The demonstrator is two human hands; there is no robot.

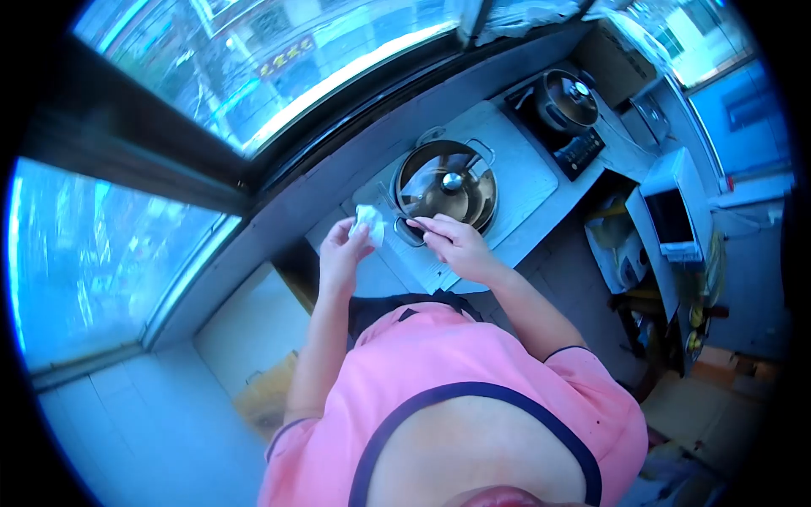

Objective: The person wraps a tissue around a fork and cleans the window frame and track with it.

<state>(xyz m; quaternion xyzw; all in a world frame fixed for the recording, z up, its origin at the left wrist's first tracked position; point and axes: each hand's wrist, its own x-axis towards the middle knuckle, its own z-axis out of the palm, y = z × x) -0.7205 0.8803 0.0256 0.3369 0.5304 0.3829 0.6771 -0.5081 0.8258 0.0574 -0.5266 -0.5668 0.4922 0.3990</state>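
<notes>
My left hand (pixel 340 253) pinches a crumpled white tissue (pixel 368 225) between thumb and fingers, held up left of a large steel pot. A glass lid (pixel 466 201) with a round metal knob covers the pot (pixel 497 196). My right hand (pixel 456 243) is at the pot's near edge with its fingers closed. A small dark, thin thing shows at those fingertips, too unclear to name. One loop handle of the pot lies just under the hands, and I cannot tell whether my right hand touches the pot.
The pot stands on a pale board (pixel 524 182) on the counter. Farther right, a lidded pot (pixel 568 101) sits on a black induction cooker (pixel 583 154). A white microwave-like appliance (pixel 676 211) stands at the right. A window ledge (pixel 338 127) runs behind the counter.
</notes>
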